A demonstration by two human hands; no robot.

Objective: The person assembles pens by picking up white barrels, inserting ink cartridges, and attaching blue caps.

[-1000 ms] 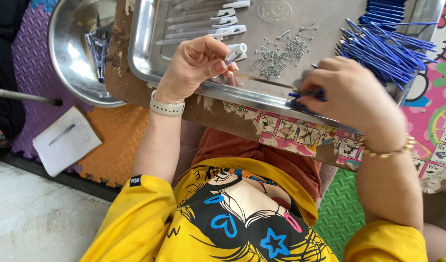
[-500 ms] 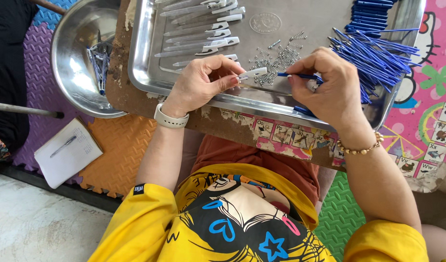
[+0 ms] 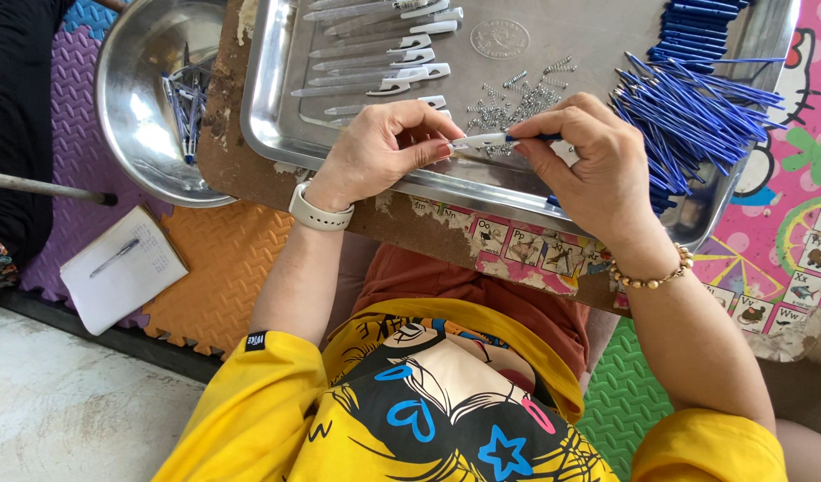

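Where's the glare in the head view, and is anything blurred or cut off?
Head view: daylight is even, with bright glare on the round steel bowl and the rim of the steel tray. The left hand and right hand, holding a white pen barrel, look sharp with soft shadows. The blue refills are cropped at the top edge.

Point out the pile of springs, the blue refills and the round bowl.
springs (image 3: pixel 504 105), head view, middle of the pile
blue refills (image 3: pixel 687 116), head view, middle of the heap
round bowl (image 3: pixel 133 125), head view, bare inner wall
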